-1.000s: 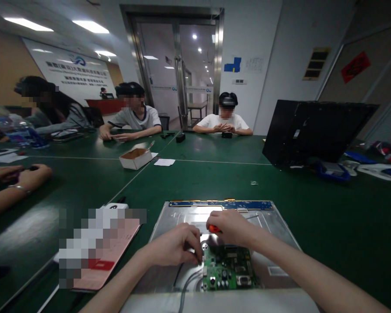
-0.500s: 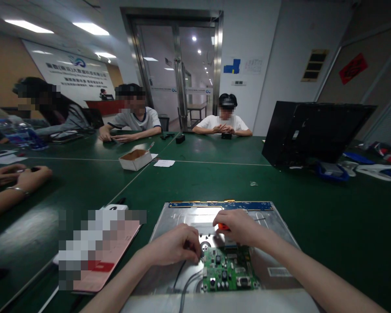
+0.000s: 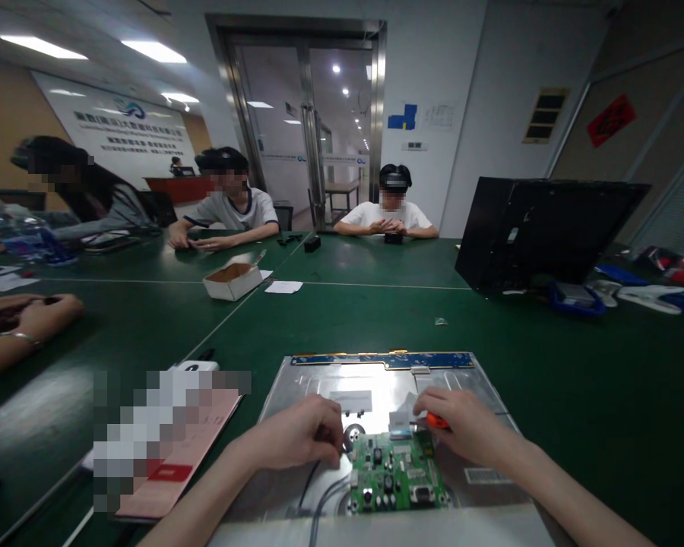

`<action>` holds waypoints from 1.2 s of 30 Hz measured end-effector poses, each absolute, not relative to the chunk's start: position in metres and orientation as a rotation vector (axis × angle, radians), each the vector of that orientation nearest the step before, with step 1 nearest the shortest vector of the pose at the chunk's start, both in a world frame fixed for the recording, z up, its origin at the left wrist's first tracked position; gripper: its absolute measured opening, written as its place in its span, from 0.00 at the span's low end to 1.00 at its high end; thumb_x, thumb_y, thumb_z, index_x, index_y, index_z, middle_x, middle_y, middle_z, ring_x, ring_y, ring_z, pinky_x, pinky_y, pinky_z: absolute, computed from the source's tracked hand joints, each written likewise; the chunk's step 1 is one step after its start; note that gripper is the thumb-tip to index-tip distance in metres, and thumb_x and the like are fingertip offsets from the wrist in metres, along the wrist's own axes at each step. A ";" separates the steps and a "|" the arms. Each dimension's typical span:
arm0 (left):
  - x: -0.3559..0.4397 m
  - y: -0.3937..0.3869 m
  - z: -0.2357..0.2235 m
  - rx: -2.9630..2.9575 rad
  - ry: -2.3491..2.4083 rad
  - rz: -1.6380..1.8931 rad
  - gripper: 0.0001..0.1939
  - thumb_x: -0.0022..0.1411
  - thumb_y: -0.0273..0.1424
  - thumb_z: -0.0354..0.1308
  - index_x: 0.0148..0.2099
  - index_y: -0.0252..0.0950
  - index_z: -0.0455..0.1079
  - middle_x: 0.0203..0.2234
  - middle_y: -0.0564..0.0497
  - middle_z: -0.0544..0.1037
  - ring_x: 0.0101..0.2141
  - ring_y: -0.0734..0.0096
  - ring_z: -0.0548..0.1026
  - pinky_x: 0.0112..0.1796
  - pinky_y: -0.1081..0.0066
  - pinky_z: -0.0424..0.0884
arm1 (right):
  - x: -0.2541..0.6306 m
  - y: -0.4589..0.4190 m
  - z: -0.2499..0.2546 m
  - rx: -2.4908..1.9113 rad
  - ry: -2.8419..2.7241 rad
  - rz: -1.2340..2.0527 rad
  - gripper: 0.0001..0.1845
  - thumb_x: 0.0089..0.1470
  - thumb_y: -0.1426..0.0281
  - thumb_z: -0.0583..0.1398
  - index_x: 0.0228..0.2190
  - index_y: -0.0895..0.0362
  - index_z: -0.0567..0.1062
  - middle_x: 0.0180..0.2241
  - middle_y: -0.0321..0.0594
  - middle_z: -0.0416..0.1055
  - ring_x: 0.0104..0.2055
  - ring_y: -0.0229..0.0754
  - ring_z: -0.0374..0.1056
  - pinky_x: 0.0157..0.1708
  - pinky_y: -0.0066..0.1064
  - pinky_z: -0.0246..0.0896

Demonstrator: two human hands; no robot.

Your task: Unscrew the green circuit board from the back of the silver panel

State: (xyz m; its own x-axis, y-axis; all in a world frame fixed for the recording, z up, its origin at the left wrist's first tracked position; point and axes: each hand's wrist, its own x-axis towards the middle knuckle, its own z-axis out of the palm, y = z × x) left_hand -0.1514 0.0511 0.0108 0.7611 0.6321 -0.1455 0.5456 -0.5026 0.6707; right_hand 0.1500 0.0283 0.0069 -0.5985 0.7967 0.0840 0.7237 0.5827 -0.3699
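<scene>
A green circuit board [image 3: 396, 475] lies on the silver metal back of a flat display panel [image 3: 296, 387]. At the board's upper left corner, my left hand [image 3: 305, 431] is closed with its fingers bent down; whatever is between the fingertips is hidden. My right hand [image 3: 461, 422] is closed around a screwdriver with an orange handle [image 3: 436, 420], its thin dark shaft sticking out to the right. The right fingertips are beside a flat ribbon cable [image 3: 400, 420] at the board's top edge. Grey wires [image 3: 324, 497] run from the board's left side toward me.
A pink booklet [image 3: 188, 448], partly blurred out, lies to the left. Beyond are a white box [image 3: 232, 282], a paper slip [image 3: 283, 287] and a small plastic bag [image 3: 441, 321]. A black monitor [image 3: 547, 235] stands at right. A co-worker's hands [image 3: 51, 315] are at left; other people sit across.
My right hand has moved right and toward me with the screwdriver, uncovering the ribbon cable. My left hand has stayed at the board's corner. The view has shifted slightly.
</scene>
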 end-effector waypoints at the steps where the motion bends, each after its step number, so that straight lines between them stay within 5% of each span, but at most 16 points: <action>1: -0.152 0.050 0.012 2.214 0.884 0.153 0.04 0.56 0.28 0.66 0.30 0.35 0.75 0.27 0.54 0.72 0.28 0.71 0.70 0.30 0.74 0.63 | 0.153 0.027 0.007 -1.267 -2.556 0.444 0.12 0.53 0.81 0.59 0.37 0.55 0.74 0.40 0.39 0.74 0.39 0.42 0.71 0.37 0.34 0.63; 8: -0.139 0.051 0.007 2.175 1.077 0.398 0.04 0.61 0.28 0.56 0.33 0.35 0.70 0.27 0.54 0.70 0.29 0.70 0.68 0.30 0.74 0.61 | 0.159 0.025 0.005 -1.275 -2.489 0.479 0.11 0.55 0.81 0.58 0.38 0.55 0.74 0.41 0.38 0.74 0.41 0.41 0.71 0.40 0.34 0.65; 17: -0.127 0.053 -0.008 2.290 1.222 0.516 0.02 0.60 0.27 0.57 0.34 0.36 0.67 0.27 0.53 0.73 0.29 0.67 0.69 0.31 0.71 0.60 | 0.154 0.024 0.004 -1.263 -2.501 0.478 0.13 0.51 0.83 0.60 0.37 0.56 0.74 0.40 0.39 0.75 0.39 0.42 0.71 0.37 0.33 0.64; 25: -0.120 0.055 -0.006 2.252 1.302 0.480 0.09 0.55 0.30 0.63 0.39 0.36 0.68 0.27 0.54 0.74 0.29 0.66 0.70 0.30 0.72 0.59 | 0.155 0.025 -0.002 -1.240 -2.507 0.463 0.10 0.54 0.79 0.59 0.37 0.54 0.74 0.38 0.38 0.74 0.37 0.42 0.71 0.35 0.33 0.61; 36: -0.118 0.057 -0.015 2.378 1.316 0.516 0.03 0.60 0.31 0.59 0.36 0.37 0.70 0.27 0.52 0.75 0.29 0.65 0.72 0.29 0.71 0.61 | 0.155 0.025 -0.004 -1.190 -2.471 0.472 0.09 0.54 0.80 0.59 0.35 0.56 0.74 0.37 0.38 0.74 0.36 0.41 0.71 0.35 0.34 0.64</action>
State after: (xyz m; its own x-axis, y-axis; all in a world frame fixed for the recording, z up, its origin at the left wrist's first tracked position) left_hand -0.1184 0.0567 -0.0155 0.4956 0.8579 0.1354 0.7212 -0.4934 0.4863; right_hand 0.1555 0.0247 -0.0040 -0.5822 0.7948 0.1716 0.6755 0.5902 -0.4420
